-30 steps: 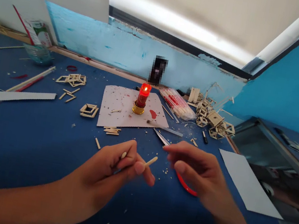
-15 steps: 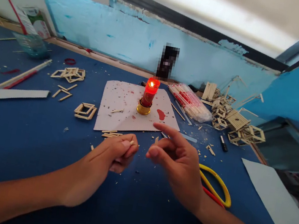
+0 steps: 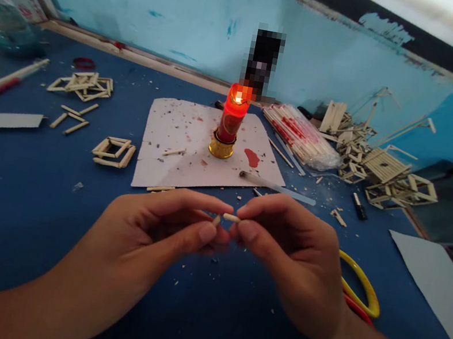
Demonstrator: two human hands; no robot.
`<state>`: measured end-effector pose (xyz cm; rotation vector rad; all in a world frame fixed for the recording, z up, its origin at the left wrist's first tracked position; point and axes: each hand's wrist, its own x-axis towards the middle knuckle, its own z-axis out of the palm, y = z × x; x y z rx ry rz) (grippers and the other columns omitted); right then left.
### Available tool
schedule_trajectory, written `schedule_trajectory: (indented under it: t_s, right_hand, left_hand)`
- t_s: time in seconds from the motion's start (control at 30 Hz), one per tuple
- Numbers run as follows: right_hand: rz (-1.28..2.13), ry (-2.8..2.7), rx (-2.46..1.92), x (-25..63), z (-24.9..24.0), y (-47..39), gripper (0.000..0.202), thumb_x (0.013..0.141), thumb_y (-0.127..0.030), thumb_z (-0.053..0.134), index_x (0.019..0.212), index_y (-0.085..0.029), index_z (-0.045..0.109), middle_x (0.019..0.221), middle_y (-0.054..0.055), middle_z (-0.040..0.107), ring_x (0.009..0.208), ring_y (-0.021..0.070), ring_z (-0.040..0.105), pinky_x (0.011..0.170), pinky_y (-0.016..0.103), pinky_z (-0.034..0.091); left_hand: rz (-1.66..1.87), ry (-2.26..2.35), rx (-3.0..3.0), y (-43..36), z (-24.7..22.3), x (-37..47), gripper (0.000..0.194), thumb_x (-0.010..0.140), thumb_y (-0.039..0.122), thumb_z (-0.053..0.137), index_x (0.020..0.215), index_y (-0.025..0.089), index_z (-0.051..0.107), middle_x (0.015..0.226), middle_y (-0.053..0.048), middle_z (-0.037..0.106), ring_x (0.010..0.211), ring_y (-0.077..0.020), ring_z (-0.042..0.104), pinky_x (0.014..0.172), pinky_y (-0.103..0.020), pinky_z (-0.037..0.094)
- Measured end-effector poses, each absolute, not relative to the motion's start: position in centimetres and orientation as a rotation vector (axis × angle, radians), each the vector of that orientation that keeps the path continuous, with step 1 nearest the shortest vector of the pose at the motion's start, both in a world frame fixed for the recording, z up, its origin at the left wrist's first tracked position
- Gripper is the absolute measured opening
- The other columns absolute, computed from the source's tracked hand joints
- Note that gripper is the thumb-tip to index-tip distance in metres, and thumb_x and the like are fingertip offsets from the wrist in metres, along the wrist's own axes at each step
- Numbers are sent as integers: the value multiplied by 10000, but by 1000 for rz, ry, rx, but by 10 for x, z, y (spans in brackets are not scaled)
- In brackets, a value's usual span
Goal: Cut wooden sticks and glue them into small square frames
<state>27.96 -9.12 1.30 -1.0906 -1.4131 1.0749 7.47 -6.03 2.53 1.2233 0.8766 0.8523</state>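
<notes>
My left hand (image 3: 162, 234) pinches a short wooden stick (image 3: 216, 220) between thumb and fingers. Just to its right, my right hand (image 3: 287, 244) grips another short stick (image 3: 231, 217), whose free end points left at the first one. The two sticks are very close; whether they touch is hard to tell. Beyond the hands, a lit red candle (image 3: 231, 121) stands upright in a gold holder (image 3: 221, 145) on a stained white sheet (image 3: 190, 175). A small square stick frame (image 3: 113, 151) lies left of the sheet.
Loose sticks (image 3: 73, 117) and another stick frame (image 3: 87, 85) lie at the left. A plastic-wrapped stick bundle (image 3: 298, 135) and a larger stick model (image 3: 385, 165) stand at the back right. Yellow-handled scissors (image 3: 367, 288) lie beside my right wrist. White paper (image 3: 431, 276) is farther right.
Both hands have come together, bringing the two sticks close. My left fist has loosened into a pinch, and my right index finger has curled in. The view has shifted closer and lower.
</notes>
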Motion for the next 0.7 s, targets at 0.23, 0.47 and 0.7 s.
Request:
schedule_trajectory:
  t_s: [0.23,0.47,0.7]
  right_hand:
    - [1091,-1397,-1083,280,15,-91,25,994,-247,786,989,-266,769,877,-45,806,761,114,776,688,200,613]
    - [1091,-1402,-1060,278,17,-92,51,998,-236,788,972,-277,774,848,-70,808,755,100,786,702,182,621]
    - [1102,-1428,-1051,277,16,-92,53,1009,-232,778,975,-272,769,848,-69,811,764,92,791,717,171,620]
  left_hand:
    - [899,841,1249,-68,19,75,203,941,195,826,1092,330,827,897,66,887,865,-128,857,786,-94,648]
    - [933,836,1232,-69,20,77,126,944,164,809,992,281,806,867,80,880,837,-98,851,773,-46,621]
    - [931,888,1302,-69,20,76,91,929,206,830,967,280,793,839,90,866,780,-76,828,728,-33,613]
